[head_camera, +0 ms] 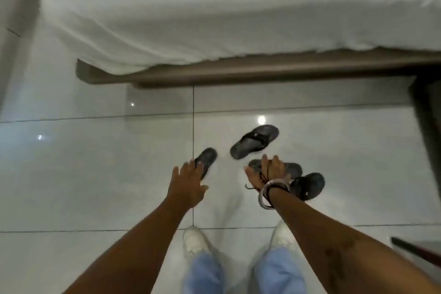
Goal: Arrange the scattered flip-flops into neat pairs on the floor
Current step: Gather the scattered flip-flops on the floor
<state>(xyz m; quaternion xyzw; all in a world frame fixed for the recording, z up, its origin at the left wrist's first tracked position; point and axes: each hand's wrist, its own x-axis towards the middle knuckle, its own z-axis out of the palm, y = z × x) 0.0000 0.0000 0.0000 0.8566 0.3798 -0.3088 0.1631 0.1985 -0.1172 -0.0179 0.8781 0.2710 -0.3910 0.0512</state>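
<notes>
Four dark flip-flops lie on the white tiled floor, in front of a bed with a white sheet and brown frame. Flip-flop one is furthest left, its long axis running near-left to far-right, its near end hidden under the left hand. That hand is open, fingers spread, above it; whether it touches cannot be told. Flip-flop two is farthest, strap up, also angled near-left to far-right. Flip-flop three lies nearly crosswise, left to right, partly hidden behind the right hand, which is open with fingers extended over it; contact is unclear. Flip-flop four sits just right of the wrist, which wears bracelets, and seems to touch three; it is angled near-left to far-right. Two white shoes stand nearest.
</notes>
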